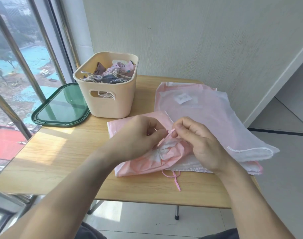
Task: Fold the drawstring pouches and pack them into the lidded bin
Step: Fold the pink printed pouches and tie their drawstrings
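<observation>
Two hands work one pink pouch [147, 161] near the table's [61, 152] front edge, right of the open bin [109, 100]. Best to draw the cord [171, 132] evenly so the gathered mouth lies flat before folding. The left hand [138, 137] pinches the gathers, knuckles up; the right hand [199, 144] curls over the pouch, fingertips pinching the cord.

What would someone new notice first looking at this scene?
Probably the two hands at centre, left hand and right hand, pinching the drawstring of a gathered pink pouch. Behind them to the left stands a cream bin stuffed with pouches, its green lid lying beside it by the window.
</observation>
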`<action>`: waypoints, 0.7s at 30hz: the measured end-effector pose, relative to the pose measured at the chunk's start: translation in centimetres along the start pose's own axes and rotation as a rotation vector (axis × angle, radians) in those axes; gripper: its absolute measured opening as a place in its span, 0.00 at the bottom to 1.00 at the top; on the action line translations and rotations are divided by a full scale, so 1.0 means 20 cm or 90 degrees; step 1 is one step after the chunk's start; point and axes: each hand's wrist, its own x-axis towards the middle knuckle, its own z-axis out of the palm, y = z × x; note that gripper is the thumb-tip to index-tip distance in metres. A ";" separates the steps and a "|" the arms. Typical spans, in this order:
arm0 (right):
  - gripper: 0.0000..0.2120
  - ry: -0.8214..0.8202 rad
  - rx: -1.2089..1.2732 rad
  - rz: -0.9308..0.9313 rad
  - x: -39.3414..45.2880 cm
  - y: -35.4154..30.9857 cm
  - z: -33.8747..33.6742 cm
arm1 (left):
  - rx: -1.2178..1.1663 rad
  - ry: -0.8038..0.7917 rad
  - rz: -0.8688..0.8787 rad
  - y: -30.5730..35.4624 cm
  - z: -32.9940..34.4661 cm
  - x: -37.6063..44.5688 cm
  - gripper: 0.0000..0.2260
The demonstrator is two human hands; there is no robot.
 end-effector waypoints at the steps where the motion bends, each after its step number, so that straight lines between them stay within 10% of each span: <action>1: 0.12 0.034 -0.031 -0.038 0.00 0.00 0.01 | -0.024 -0.023 0.010 0.01 0.00 0.00 0.09; 21: 0.09 0.077 -0.132 -0.177 -0.02 -0.05 -0.02 | -0.265 -0.027 0.006 0.05 0.02 -0.01 0.10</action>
